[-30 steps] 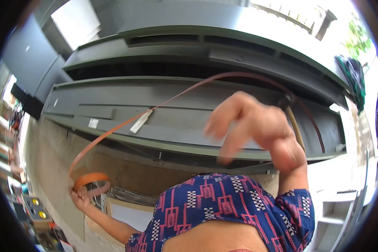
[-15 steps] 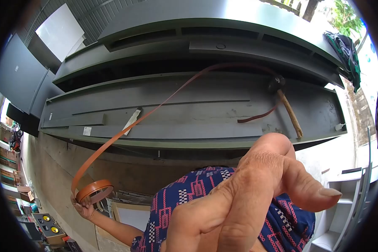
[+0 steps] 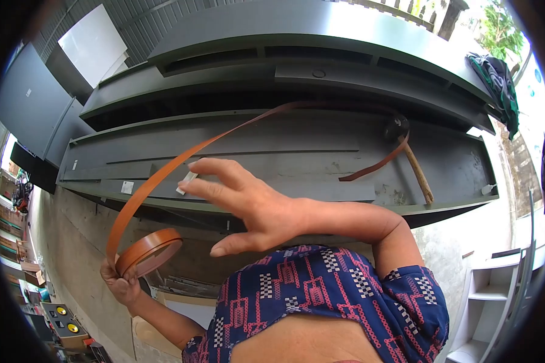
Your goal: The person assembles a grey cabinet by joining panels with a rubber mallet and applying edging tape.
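Note:
At the lower left my left hand (image 3: pixel 122 287) is closed around a roll of orange-brown edge banding (image 3: pixel 140 247). A long strip (image 3: pixel 172 169) of it arches up from the roll and across the dark grey furniture carcass (image 3: pixel 278 130). The strip's far part passes by the black head of a mallet (image 3: pixel 397 127), and its loose end curls back onto the grey surface. My right hand (image 3: pixel 251 206) is open with spread fingers, above the carcass's near edge. Its fingertips overlap a small pale tool (image 3: pixel 189 178), partly hidden, which lies on the carcass.
Behind stands another grey cabinet (image 3: pixel 321 42), with dark cloth (image 3: pixel 495 85) over its right end. A white shelf unit (image 3: pixel 490 291) is at the lower right. Grey panels (image 3: pixel 33 100) lean at the left, and a box with yellow rings (image 3: pixel 62 320) sits lower left.
My right hand has moved away from the camera, left and down toward the strip, its fingers spreading. My left hand and the roll have shifted slightly right and up.

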A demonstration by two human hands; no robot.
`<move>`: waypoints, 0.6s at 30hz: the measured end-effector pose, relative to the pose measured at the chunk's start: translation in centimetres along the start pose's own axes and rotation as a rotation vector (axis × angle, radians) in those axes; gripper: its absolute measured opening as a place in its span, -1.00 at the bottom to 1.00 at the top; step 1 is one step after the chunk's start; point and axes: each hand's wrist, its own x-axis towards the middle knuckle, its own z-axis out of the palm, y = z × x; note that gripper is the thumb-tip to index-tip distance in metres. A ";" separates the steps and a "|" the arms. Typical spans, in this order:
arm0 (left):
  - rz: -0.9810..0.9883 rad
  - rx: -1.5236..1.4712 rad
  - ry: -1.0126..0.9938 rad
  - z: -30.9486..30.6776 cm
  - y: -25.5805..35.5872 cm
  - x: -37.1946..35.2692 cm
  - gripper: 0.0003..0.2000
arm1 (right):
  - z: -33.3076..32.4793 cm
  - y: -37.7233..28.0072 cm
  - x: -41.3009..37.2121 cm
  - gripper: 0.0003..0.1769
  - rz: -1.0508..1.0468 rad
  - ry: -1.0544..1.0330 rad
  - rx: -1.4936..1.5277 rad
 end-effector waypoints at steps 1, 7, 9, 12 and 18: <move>-0.012 0.058 -0.028 0.8 0.1 0.2 -0.54 | 0.3 -0.3 0.2 0.01 -0.048 0.021 -0.083; 0.016 0.458 -0.088 7.6 1.8 0.0 -0.52 | 2.0 -1.5 1.1 0.07 -0.164 -0.071 -0.237; -0.053 0.482 -0.107 9.6 2.4 -0.1 -0.51 | 2.7 -1.6 1.1 0.06 -0.189 -0.106 -0.215; -0.040 0.535 -0.149 11.0 2.5 0.0 -0.53 | 3.2 -1.2 1.0 -0.06 -0.226 -0.190 -0.211; 0.009 0.515 -0.157 11.5 1.6 -0.7 -0.64 | 2.9 -0.9 0.8 -0.47 -0.240 -0.130 -0.320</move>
